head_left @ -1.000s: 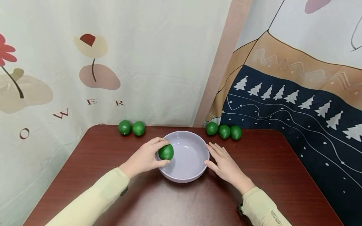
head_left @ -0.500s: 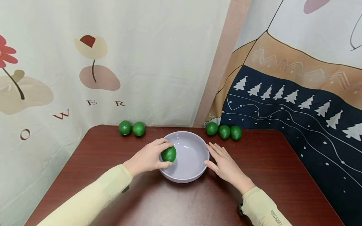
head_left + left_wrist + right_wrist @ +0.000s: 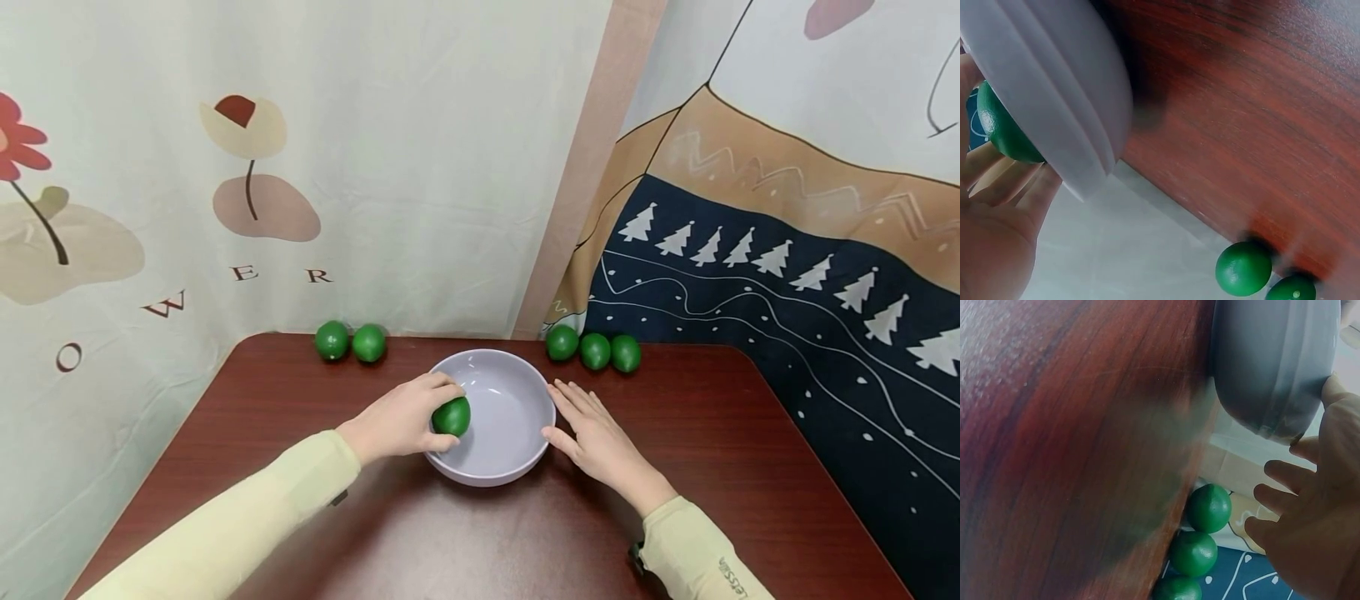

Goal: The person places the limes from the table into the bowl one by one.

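A pale lavender bowl (image 3: 498, 417) stands on the table between both hands. My left hand (image 3: 405, 418) grips a green lime (image 3: 452, 416) between thumb and fingers, over the left inner side of the bowl. In the left wrist view the bowl's outer wall (image 3: 1054, 81) partly hides this lime (image 3: 1007, 128). My right hand (image 3: 600, 437) rests against the bowl's right rim, its fingers extended. From the right wrist view, the thumb and a fingertip touch the bowl (image 3: 1275, 362), while the other fingers (image 3: 1285, 476) stand apart from it.
Two limes (image 3: 332, 340) sit side by side at the table's back left. Three more limes (image 3: 596, 352) stand in a row at the back right. Printed curtains (image 3: 420, 167) hang behind the brown wooden table (image 3: 480, 542).
My left hand has shifted slightly right and toward me with the lime, farther inside the bowl. The right hand and the bowl stay where they were.
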`<state>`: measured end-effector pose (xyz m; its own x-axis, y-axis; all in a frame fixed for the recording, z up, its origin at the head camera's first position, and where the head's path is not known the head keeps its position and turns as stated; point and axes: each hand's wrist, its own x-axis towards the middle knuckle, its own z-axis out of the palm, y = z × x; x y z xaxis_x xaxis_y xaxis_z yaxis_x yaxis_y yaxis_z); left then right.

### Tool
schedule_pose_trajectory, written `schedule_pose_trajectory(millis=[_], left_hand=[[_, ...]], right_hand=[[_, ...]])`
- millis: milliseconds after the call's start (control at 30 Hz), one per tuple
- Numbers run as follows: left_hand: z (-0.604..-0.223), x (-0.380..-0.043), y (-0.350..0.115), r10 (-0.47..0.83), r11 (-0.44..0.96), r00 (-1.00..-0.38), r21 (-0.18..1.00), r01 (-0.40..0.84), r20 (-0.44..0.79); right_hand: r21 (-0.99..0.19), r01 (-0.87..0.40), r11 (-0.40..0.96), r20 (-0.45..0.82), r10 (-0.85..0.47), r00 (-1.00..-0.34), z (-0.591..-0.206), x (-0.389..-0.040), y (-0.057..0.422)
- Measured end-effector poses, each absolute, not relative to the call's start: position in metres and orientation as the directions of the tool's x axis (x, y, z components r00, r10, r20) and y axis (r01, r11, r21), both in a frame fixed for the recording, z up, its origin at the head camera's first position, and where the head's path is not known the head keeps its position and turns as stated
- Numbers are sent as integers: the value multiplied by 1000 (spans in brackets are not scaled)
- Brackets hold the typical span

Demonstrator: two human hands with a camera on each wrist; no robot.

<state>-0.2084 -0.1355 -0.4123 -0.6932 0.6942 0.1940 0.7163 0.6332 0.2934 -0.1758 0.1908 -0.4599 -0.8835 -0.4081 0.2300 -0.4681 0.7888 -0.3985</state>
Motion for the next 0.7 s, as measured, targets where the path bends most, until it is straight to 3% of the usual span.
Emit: schedule_pose_trajectory(millis=[700], left_hand=[[-419,-214,-135,712,654,-692,245,716,120]], right_hand=[[-395,-473,788,235,-411,-881,-460,-176,191]])
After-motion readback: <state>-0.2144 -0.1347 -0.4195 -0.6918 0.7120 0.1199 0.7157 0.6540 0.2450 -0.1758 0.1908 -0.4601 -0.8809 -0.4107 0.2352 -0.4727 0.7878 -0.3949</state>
